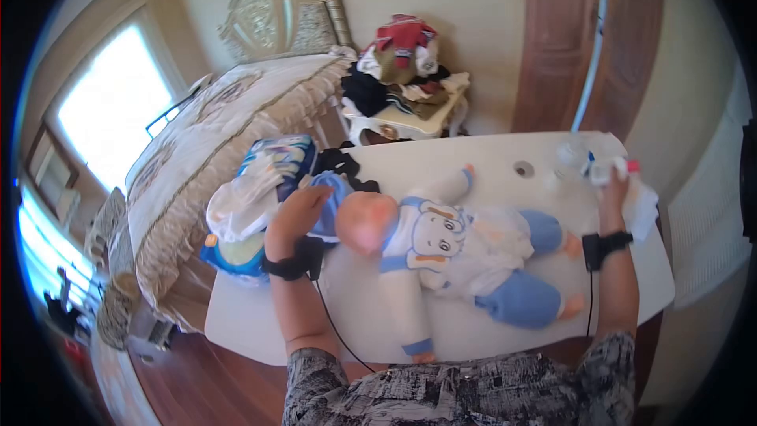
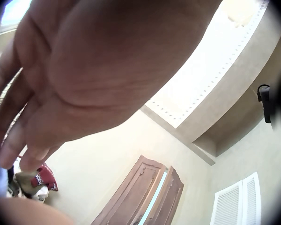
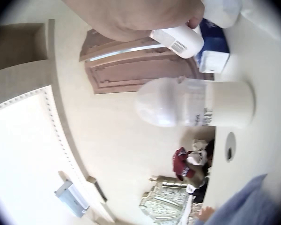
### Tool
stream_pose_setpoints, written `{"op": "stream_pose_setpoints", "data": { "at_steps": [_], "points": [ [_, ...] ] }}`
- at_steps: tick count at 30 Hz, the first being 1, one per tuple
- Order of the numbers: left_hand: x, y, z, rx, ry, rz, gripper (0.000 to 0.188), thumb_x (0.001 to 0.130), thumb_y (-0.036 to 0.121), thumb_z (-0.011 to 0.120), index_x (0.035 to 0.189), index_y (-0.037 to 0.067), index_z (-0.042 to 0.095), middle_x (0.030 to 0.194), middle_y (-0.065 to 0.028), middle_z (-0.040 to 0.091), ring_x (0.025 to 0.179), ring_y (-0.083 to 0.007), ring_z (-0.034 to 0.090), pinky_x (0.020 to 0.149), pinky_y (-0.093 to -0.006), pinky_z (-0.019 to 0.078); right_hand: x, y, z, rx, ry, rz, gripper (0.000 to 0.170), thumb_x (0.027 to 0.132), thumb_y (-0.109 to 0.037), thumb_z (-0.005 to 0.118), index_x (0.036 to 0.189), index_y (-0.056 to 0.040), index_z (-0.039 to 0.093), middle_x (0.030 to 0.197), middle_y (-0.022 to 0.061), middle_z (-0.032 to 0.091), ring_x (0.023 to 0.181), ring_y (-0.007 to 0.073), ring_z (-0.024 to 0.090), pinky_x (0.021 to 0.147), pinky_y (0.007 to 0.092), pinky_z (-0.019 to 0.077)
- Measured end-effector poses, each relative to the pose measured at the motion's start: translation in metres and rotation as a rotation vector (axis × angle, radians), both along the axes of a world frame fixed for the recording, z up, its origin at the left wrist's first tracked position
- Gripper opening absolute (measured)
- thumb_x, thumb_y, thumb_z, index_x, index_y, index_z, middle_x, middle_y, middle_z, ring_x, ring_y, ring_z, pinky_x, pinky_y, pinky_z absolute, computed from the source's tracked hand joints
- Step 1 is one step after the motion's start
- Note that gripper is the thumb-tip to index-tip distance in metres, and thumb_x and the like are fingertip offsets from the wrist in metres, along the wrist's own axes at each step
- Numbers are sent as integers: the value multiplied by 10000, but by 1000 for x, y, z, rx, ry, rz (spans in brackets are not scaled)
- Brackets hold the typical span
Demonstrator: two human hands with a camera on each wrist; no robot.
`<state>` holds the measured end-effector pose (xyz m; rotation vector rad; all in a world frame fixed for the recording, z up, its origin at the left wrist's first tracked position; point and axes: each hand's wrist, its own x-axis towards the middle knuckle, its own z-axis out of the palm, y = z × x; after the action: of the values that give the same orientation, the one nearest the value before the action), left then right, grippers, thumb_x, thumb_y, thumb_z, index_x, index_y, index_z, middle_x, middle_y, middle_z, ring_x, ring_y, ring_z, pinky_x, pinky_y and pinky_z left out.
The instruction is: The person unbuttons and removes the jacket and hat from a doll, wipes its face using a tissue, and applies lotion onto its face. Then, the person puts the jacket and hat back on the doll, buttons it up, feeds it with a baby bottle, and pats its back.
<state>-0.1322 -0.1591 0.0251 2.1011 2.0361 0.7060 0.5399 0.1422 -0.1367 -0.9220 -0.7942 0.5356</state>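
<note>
A baby doll [image 1: 465,244] in a white and blue outfit with an elephant bib lies on its back on the white table. Beside its head my left hand [image 1: 300,213] reaches over a blue cloth [image 1: 335,189], fingers relaxed and slightly bent in the left wrist view. At the table's right end, my right hand [image 1: 613,193] grips a small white bottle [image 3: 185,42] with a red cap, a barcode on its side. Near that hand a clear-topped baby bottle [image 3: 192,103] stands upright on the table.
A blue and white box [image 3: 214,49] stands behind the right hand. White cloth [image 1: 244,205] and a blue diaper pack [image 1: 280,154] crowd the table's left end. A round hole [image 1: 523,169] is in the tabletop. Behind are a bed [image 1: 229,110] and clothes piled on a nightstand [image 1: 386,122].
</note>
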Motion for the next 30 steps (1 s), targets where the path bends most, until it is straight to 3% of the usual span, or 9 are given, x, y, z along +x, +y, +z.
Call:
{"op": "stream_pose_setpoints", "data": {
  "at_steps": [2,5,10,16,18,21,23,25,30],
  "points": [
    [5,-7,10,185,-45,-23,237,928,98,524,1101,-9,647,1042,-183,680,969,-318,651,851,-362,495,-37,-60,75,83,-33,-94,406,918,-205,653,1235,-4,497,1103,102,628,964,181,634,829,306,518],
    [29,-20,39,345,-194,-105,250,925,71,525,1140,-3,631,1072,-175,670,975,-303,649,845,-358,496,-115,-145,180,200,-246,39,391,952,-244,614,1241,-12,490,1060,65,627,945,144,625,863,299,499],
    [81,-23,65,422,-597,-251,270,928,72,563,1189,16,609,1120,-99,663,1000,-189,637,830,-302,490,-220,-192,239,151,-526,724,405,962,-246,604,1280,-32,475,1055,53,630,956,111,611,866,279,490],
    [119,-16,68,470,-715,-321,485,973,311,535,1345,2,497,1169,-61,596,809,-84,463,721,-223,424,-344,-220,247,138,-742,1457,514,915,-187,670,1344,-37,430,1062,64,619,954,114,605,814,275,495],
    [113,-14,61,470,-822,-333,555,975,389,533,1357,-8,466,1105,-54,600,859,-92,514,812,-257,433,-363,-221,243,206,-861,1511,536,904,-229,682,1334,-26,434,1058,77,625,945,122,612,802,280,495],
    [106,-17,61,421,-919,-398,397,974,279,571,1249,-3,519,1096,-55,597,1052,-113,560,929,-269,439,-378,-218,233,150,-879,1587,508,900,-238,688,1299,-20,462,1058,81,628,940,131,622,785,283,503],
    [100,-13,56,361,-938,-388,332,967,234,588,1198,2,532,1095,-57,594,1037,-107,559,909,-263,448,-382,-212,226,141,-925,1604,489,901,-242,687,1282,-21,475,1055,74,628,938,138,627,779,285,507],
    [98,-8,53,302,-960,-348,241,947,179,623,1101,12,540,1077,-52,581,1008,-98,559,880,-253,462,-385,-207,215,113,-792,1637,474,900,-245,687,1272,-33,484,1058,64,626,947,148,629,786,294,510],
    [107,7,49,416,-902,-252,253,947,173,621,1120,16,524,1052,-42,559,975,-100,556,864,-254,467,-385,-183,177,-205,-360,1774,478,930,-348,633,1296,-75,491,1085,77,625,950,178,637,787,281,518]
  ]
}}
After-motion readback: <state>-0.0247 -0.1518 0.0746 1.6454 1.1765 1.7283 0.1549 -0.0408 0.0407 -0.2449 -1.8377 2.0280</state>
